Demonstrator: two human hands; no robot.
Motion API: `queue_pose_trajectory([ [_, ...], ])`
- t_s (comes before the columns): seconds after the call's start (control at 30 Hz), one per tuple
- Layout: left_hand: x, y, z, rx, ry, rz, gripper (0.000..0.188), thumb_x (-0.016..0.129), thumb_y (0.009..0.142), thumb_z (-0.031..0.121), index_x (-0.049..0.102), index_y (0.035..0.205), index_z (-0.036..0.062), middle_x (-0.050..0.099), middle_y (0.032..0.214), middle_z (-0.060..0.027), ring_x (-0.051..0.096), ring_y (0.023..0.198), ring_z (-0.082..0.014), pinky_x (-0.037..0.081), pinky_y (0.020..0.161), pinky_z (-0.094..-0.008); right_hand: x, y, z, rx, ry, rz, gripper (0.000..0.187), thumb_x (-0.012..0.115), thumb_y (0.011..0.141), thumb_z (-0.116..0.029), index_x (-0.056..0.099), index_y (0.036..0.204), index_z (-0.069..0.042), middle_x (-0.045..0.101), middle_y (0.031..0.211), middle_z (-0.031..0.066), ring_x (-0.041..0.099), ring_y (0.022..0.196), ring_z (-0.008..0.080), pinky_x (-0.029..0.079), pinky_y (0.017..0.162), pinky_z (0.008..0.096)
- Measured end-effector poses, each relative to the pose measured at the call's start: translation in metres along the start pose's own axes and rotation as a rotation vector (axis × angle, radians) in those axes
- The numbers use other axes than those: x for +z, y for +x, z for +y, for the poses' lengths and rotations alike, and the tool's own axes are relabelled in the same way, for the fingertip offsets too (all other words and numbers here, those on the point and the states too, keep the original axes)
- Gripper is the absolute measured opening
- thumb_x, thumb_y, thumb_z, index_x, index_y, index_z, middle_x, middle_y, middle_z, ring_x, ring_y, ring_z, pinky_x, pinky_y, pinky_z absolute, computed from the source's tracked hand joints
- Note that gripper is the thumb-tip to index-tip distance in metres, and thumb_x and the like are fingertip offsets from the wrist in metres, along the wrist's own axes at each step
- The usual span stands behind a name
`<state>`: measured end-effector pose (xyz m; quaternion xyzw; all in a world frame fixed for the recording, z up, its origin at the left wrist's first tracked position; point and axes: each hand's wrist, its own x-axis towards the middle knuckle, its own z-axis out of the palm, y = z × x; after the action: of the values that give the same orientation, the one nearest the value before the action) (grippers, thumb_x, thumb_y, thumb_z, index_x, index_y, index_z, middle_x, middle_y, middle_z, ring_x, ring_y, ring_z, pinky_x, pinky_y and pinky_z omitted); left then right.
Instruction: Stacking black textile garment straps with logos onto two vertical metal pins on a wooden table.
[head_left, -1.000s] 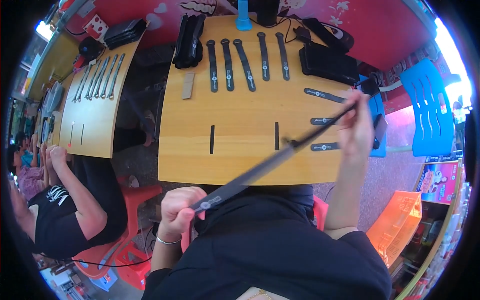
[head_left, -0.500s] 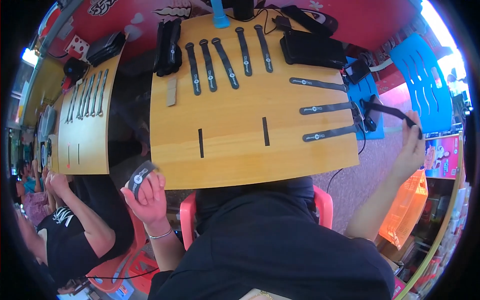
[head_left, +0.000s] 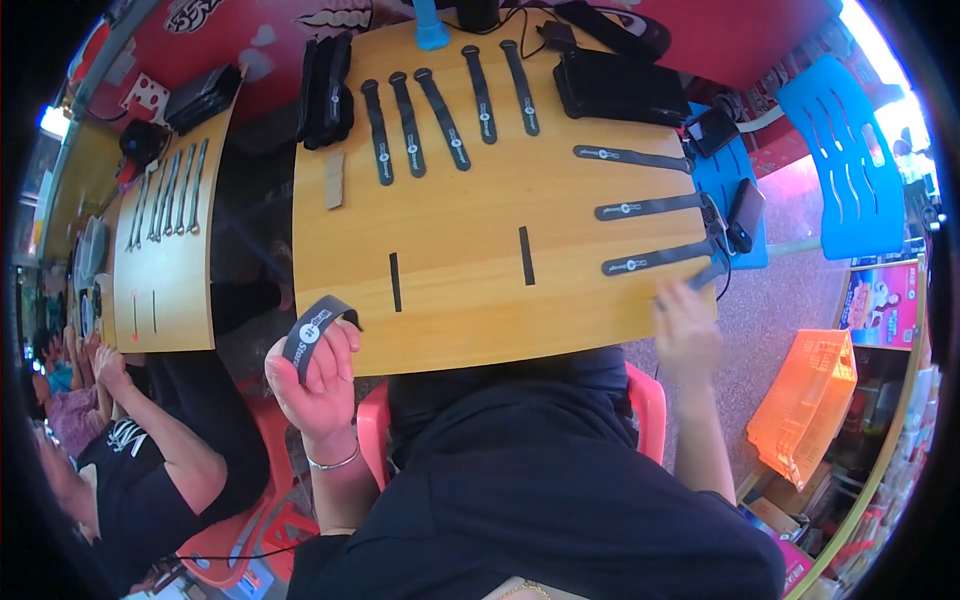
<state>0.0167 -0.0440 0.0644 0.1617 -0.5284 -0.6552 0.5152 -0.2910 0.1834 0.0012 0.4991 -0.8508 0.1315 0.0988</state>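
My left hand (head_left: pixel 318 395) is raised in front of the table's near left edge. A dark grey fastening strap (head_left: pixel 310 338) with a pale print is looped over its curled fingers. At the table's right edge is my right hand (head_left: pixel 688 330), blurred by motion, with its fingers at one end of another grey strap (head_left: pixel 711 273). That strap lies just below the nearest of three straps (head_left: pixel 655 260) set crosswise along the right edge. Several more straps (head_left: pixel 442 120) lie lengthwise in a row at the back of the table (head_left: pixel 450 215).
Two short black strips (head_left: pixel 395 282) mark the tabletop. Black bundles (head_left: pixel 326 92) and a black pouch (head_left: pixel 620 90) lie at the back. Right of the table are a blue chair (head_left: pixel 845 160) and an orange basket (head_left: pixel 800 405). Another person (head_left: pixel 150 450) sits at a table on the left.
My right hand has swung left from beyond the table, bringing its strap to the right edge. My left hand has risen slightly rightward, still with its strap.
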Motion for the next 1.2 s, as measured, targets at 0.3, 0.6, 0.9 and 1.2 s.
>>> queue_pose_trajectory([
  [0.3, 0.016, -0.002, 0.002, 0.016, 0.162, 0.000, 0.056, 0.042, 0.097, 0.048, 0.033, 0.053, 0.0141, 0.035, 0.050, 0.0009, 0.038, 0.050, -0.0146, 0.034, 0.059, -0.0326, 0.006, 0.017, -0.047, -0.019, 0.286, 0.021, 0.045, 0.079, 0.062, -0.022, 0.068, 0.103, -0.007, 0.063, 0.109, 0.0083, 0.059, 0.095, 0.0272, 0.050, 0.082, 0.0361],
  [0.6, 0.047, -0.003, -0.039, 0.578, 0.919, -0.497, 0.031, 0.073, 0.073, 0.027, 0.051, 0.063, 0.0070, 0.053, 0.069, -0.0044, 0.058, 0.068, -0.0231, 0.049, 0.063, -0.0357, -0.010, 0.060, -0.150, 0.205, 1.905, -0.740, 0.022, 0.051, 0.097, -0.015, 0.060, 0.109, 0.001, 0.061, 0.109, 0.0098, 0.058, 0.097, 0.0181, 0.045, 0.087, 0.0297],
  [0.9, 0.011, -0.032, -0.056, -0.353, 0.217, -0.153, 0.069, 0.040, 0.091, 0.061, 0.054, 0.122, 0.0002, 0.062, 0.101, -0.0109, 0.059, 0.091, -0.0180, 0.045, 0.072, -0.0297, -0.024, 0.082, -0.156, 0.036, 1.688, -0.897, 0.020, 0.043, 0.099, -0.016, 0.054, 0.098, 0.001, 0.055, 0.084, 0.0057, 0.053, 0.061, 0.0092, 0.043, 0.061, 0.0221],
  [1.2, 0.004, 0.002, -0.041, -0.563, -0.042, 0.153, 0.030, 0.045, 0.100, 0.018, 0.053, 0.123, 0.0011, 0.067, 0.087, -0.0083, 0.055, 0.059, -0.0072, 0.034, 0.046, -0.0162, -0.012, 0.085, -0.141, 0.202, 1.677, -1.453, 0.054, 0.030, 0.102, -0.042, 0.063, 0.105, 0.001, 0.053, 0.077, 0.0018, 0.043, 0.050, 0.0051, 0.036, 0.051, 0.0174],
])
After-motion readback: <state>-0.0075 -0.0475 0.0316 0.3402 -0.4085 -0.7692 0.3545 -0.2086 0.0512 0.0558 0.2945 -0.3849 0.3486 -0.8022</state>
